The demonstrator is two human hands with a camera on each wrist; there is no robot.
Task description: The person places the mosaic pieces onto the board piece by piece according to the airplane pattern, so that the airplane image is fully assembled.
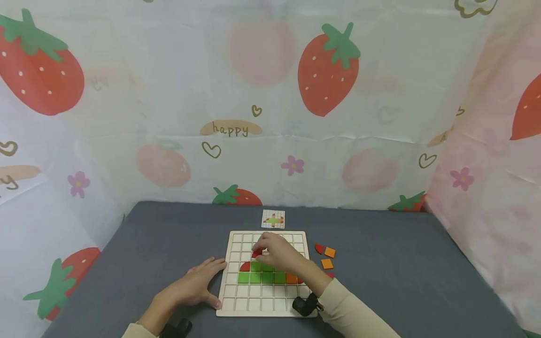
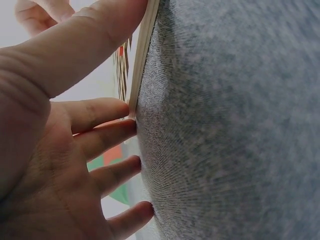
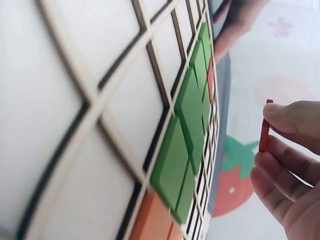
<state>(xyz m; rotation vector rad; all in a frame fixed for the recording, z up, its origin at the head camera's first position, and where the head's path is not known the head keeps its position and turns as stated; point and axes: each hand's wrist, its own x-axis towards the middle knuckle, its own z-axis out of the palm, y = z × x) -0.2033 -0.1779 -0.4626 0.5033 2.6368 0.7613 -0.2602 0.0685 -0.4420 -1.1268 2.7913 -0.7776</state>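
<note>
A wooden grid board (image 1: 236, 306) lies flat on the table. My right hand (image 1: 280, 253) is over its upper middle and pinches a thin red quarter-circle tile (image 3: 265, 127) between thumb and fingers, apart from the board in the right wrist view. Two rows of green square tiles (image 1: 267, 278) sit in the cells, with an orange tile (image 1: 291, 278) at the right end. A red rounded tile (image 1: 245, 267) is left of the upper row; another red tile (image 1: 300, 280) is partly hidden by my right arm. My left hand (image 1: 195, 283), fingers spread, touches the board's left edge.
Right of the board lie a loose red tile (image 1: 319, 249), two orange square tiles (image 1: 330, 252) and a red tile (image 1: 330, 275) partly behind my sleeve. Behind the board is a small pattern card (image 1: 273, 219). A strawberry-print curtain (image 1: 270, 159) encloses the grey table (image 1: 169, 234).
</note>
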